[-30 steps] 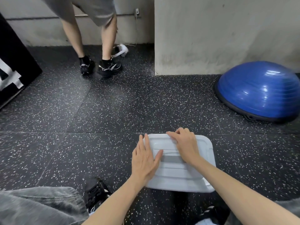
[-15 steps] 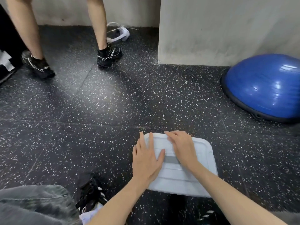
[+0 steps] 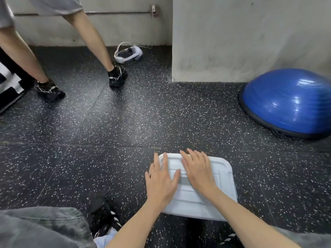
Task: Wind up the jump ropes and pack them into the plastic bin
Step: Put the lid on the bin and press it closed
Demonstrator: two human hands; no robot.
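A white plastic bin (image 3: 224, 178) with its lid on sits on the dark speckled floor in front of me. My left hand (image 3: 161, 181) lies flat on the lid's left edge, fingers straight and pointing away from me. My right hand (image 3: 198, 169) rests flat on the middle of the lid, fingers spread and straight. No jump rope is visible; the bin's inside is hidden by the lid.
A blue half-ball balance trainer (image 3: 288, 102) sits at the right by a concrete pillar (image 3: 241, 38). Another person's legs (image 3: 95, 42) and black shoes (image 3: 117, 76) stand at the back left. A white headset (image 3: 128, 52) lies by the wall. My knee (image 3: 41, 228) is at the lower left.
My right hand's fingers have flattened out on the lid. The other person has stepped to the left with legs spread. The view tilted slightly.
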